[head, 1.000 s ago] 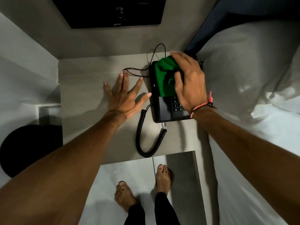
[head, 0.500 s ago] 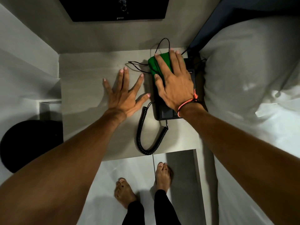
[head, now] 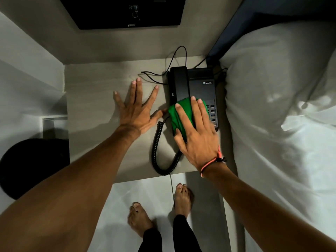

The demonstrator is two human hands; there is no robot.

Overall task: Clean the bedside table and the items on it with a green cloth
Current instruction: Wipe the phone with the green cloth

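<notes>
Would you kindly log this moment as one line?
right hand: pressing green cloth on telephone keypad | left hand: flat on bedside table | handset: cradled

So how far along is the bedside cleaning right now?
In hand: the right hand presses the green cloth flat on the near end of the phone, over handset and keypad. The left hand lies spread on the bedside table. Nothing is visibly finished. Left: the tabletop and the coiled cord.

Bedside table (head: 94,91) bears telephone (head: 201,88) and left hand (head: 138,113).
</notes>
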